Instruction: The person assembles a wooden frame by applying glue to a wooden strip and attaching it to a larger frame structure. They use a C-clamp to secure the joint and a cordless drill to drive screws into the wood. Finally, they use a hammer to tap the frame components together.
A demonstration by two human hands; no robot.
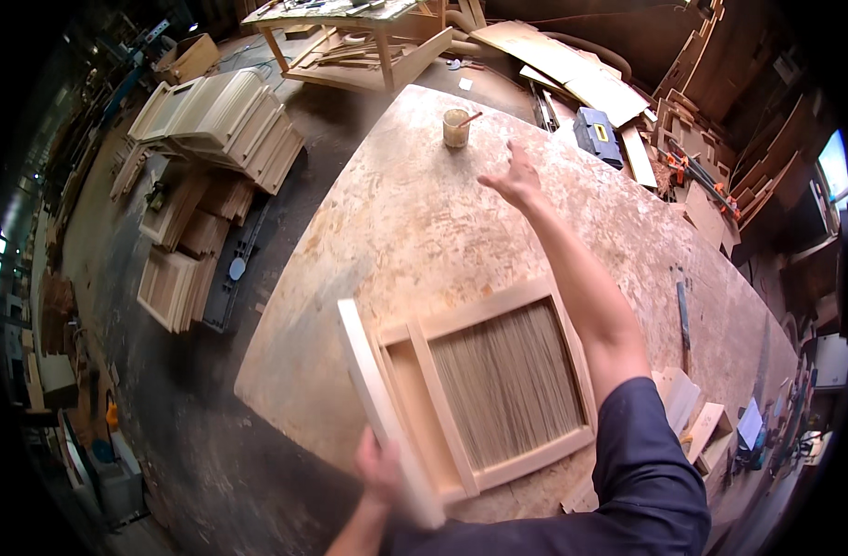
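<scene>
My right hand point(515, 178) is stretched out over the far part of the worktable point(350, 241), its fingers spread and holding nothing. Just beyond it, to the left, stands a jar point(455, 132) with a reddish stick or brush handle poking out. Close to my body, my left hand point(377, 466) grips a pale wooden strip point(366, 371) along the left side of a wooden frame. The frame point(487, 311) lies flat on the table, with a grooved grey-brown panel point(502, 385) in its larger opening. A narrower opening point(422, 417) sits beside a crossbar.
Stacked wooden frames point(225, 120) stand on the floor to the left. A chisel-like tool point(683, 315) and wood offcuts point(706, 431) lie on the table's right. Past its far right edge are a dark toolbox point(597, 136) and boards point(563, 65); another workbench point(331, 13) is behind.
</scene>
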